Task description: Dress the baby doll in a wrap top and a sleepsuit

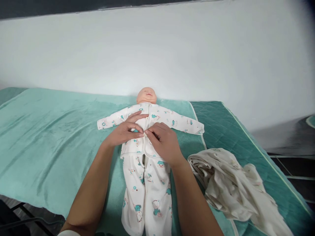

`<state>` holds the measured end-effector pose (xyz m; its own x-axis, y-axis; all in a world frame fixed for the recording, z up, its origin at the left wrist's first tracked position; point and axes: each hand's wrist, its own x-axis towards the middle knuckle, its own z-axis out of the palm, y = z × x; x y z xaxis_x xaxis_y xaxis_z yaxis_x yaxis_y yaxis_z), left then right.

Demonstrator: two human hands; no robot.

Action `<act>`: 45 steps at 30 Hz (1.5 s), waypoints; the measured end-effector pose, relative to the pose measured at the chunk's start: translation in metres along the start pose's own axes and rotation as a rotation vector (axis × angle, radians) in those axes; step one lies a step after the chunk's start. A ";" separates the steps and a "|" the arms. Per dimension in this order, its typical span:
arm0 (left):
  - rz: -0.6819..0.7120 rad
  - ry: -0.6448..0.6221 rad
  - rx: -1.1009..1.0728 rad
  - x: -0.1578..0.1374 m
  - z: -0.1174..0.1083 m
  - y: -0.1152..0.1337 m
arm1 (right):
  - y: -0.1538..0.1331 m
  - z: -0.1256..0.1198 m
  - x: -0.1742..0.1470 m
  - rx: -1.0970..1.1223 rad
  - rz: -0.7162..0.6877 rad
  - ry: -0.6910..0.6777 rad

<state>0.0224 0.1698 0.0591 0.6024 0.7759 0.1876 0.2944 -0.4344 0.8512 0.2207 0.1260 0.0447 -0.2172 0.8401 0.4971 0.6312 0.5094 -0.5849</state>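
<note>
The left hand [126,130] and right hand [166,140] pinch the small shirt [152,118] where its 2 front edges meet. It is on the doll [147,95], near the green bed's [56,131] back edge. Its cloth looks soft, light and easy to pinch there.
</note>
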 end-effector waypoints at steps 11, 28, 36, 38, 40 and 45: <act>0.042 0.045 0.014 0.002 0.004 -0.004 | -0.002 0.004 -0.001 -0.031 -0.032 0.003; 0.074 -0.149 0.310 -0.006 -0.004 0.004 | -0.002 0.003 -0.004 0.004 0.020 -0.029; 0.105 -0.171 0.454 -0.013 0.004 0.014 | -0.004 0.010 -0.003 0.054 0.051 0.133; 0.099 -0.104 0.486 -0.012 0.012 0.015 | -0.005 0.011 -0.002 0.060 0.075 0.186; 0.096 0.008 0.519 -0.009 0.021 0.015 | -0.006 0.013 -0.002 0.090 0.117 0.219; 0.067 0.303 0.499 -0.001 0.040 0.014 | -0.004 0.014 -0.001 0.105 0.252 0.220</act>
<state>0.0560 0.1447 0.0514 0.4146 0.8034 0.4274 0.6208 -0.5931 0.5128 0.2081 0.1255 0.0379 0.1088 0.8873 0.4481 0.5619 0.3170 -0.7641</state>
